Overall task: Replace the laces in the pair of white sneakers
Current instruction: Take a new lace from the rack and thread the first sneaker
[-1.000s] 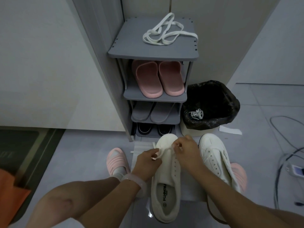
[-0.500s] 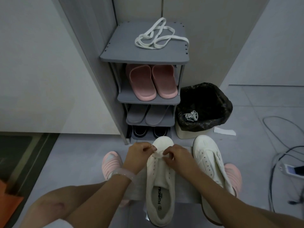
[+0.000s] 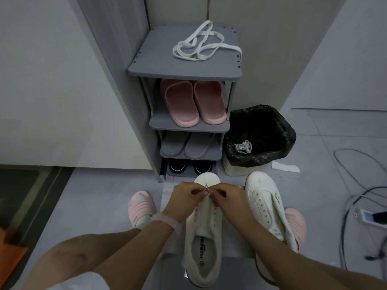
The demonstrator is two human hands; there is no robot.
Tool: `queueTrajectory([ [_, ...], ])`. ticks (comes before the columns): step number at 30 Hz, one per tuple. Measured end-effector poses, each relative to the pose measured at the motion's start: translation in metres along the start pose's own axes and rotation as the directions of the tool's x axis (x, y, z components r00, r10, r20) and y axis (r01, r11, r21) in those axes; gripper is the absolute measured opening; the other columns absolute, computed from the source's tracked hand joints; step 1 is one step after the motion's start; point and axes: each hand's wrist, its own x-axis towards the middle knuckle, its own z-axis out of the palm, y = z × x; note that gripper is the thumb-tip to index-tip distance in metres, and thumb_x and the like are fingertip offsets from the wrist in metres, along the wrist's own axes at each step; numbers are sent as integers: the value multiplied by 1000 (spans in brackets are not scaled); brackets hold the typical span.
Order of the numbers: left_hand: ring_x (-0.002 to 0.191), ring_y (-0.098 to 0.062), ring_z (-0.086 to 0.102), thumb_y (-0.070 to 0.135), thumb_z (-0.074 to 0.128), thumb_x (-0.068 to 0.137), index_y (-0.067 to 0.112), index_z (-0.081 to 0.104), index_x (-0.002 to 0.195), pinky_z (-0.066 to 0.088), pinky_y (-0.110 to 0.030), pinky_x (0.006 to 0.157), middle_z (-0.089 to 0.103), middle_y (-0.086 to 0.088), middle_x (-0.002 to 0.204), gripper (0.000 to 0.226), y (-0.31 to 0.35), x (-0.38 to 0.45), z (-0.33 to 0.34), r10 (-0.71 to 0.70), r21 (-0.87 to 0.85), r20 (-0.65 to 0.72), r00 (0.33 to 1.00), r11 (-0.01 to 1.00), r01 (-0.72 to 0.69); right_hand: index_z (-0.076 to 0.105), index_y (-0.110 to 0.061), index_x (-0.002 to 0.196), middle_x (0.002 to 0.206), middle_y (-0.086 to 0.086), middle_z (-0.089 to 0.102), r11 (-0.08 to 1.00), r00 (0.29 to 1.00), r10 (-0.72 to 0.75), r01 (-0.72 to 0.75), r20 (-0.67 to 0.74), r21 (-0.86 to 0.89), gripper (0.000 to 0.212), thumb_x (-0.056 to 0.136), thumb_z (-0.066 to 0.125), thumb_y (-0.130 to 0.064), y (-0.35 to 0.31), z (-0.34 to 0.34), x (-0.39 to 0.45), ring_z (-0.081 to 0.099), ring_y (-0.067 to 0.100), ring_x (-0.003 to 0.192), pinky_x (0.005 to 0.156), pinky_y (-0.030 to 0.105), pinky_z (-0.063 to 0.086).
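Observation:
Two white sneakers stand side by side on the floor, toes toward the shoe rack. Over the toe end of the left sneaker (image 3: 204,233) my left hand (image 3: 184,198) and my right hand (image 3: 227,197) meet, both pinching a white lace (image 3: 207,188) whose ends stick up between the fingertips. The lace runs down toward the front eyelets. The right sneaker (image 3: 266,208) has bare eyelets and no lace. A loose white lace (image 3: 201,46) lies coiled on the rack's top shelf. Another lace (image 3: 244,147) lies inside the bin.
A grey shoe rack (image 3: 184,69) holds pink slippers (image 3: 192,102), grey slippers and dark shoes. A bin with a black bag (image 3: 259,141) stands right of it. My feet in pink sandals (image 3: 141,206) flank the sneakers. Cables and a device (image 3: 370,215) lie at right.
My hands have drawn closer together at the left sneaker's toe end, and both now pinch the lace ends upright. The camera view has shifted slightly.

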Motion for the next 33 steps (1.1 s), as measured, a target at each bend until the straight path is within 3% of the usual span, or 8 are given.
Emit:
queueTrajectory([
  [5, 57, 3, 52, 11, 65, 84, 4, 74, 81, 40, -10, 58, 63, 4, 65, 11, 3, 1, 6, -54, -56, -33, 998, 997, 52, 73, -7, 95, 86, 4, 72, 1000, 999, -8, 8, -34, -4, 15, 88, 61, -13, 2, 2, 0, 58, 6, 68, 65, 10, 44],
  [8, 51, 5, 50, 10, 63, 86, 6, 71, 72, 36, -8, 54, 54, 10, 54, 16, 6, 2, 6, -55, -44, -47, 997, 998, 53, 72, -10, 99, 89, 3, 71, 999, 999, -32, 32, -43, -20, 18, 89, 58, -12, 2, 5, -3, 59, 7, 74, 66, 8, 42],
  [12, 51, -1, 44, 12, 60, 88, 2, 66, 68, 34, -10, 55, 52, 3, 54, 23, 10, 1, 7, 3, 67, -39, 999, 998, -1, 71, -12, 103, 89, 8, 67, 986, 996, -94, 92, -6, -141, 22, 90, 53, -10, 6, 3, -4, 59, 17, 80, 72, 22, 45],
  [16, 58, -10, 41, 9, 60, 86, -5, 62, 66, 32, -9, 57, 51, -5, 60, 24, 10, -1, 6, 121, 205, -71, 990, 973, -104, 69, -11, 109, 94, 8, 64, 962, 990, -137, 143, 44, -233, 27, 89, 51, -7, 8, 0, -2, 56, 16, 80, 70, 17, 38],
  [20, 62, -11, 47, 10, 60, 86, -3, 67, 74, 33, -9, 58, 60, -11, 67, 20, 11, 1, 5, 113, 178, -43, 993, 979, -104, 70, -12, 104, 93, -1, 63, 999, 998, 11, -8, -59, 43, 19, 87, 62, -11, 2, -3, 7, 56, 6, 77, 72, 8, 43],
  [24, 55, 0, 46, 13, 61, 87, 2, 71, 79, 35, -7, 58, 66, -9, 71, 17, 12, 0, 6, 87, 131, -13, 996, 988, -84, 72, -7, 95, 92, 5, 69, 981, 997, 79, -79, 5, 179, 13, 85, 65, -10, -1, -3, 9, 62, 10, 83, 79, 23, 50],
  [28, 55, 9, 52, 13, 64, 85, 5, 74, 83, 37, -5, 59, 63, 3, 69, 13, 11, 0, 6, 31, 64, -40, 999, 998, -29, 73, -8, 93, 90, 1, 68, 964, 994, 113, -113, 14, 239, 12, 84, 66, -9, 0, -3, 8, 62, 8, 82, 80, 23, 51],
  [33, 59, -3, 53, 14, 64, 85, 3, 73, 80, 34, -9, 60, 68, -11, 72, 16, 11, -3, 5, 107, 164, -86, 991, 982, -92, 73, -9, 95, 90, 0, 67, 960, 994, 107, -112, 33, 255, 13, 85, 65, -10, 0, -1, 6, 63, 13, 87, 81, 23, 51],
])
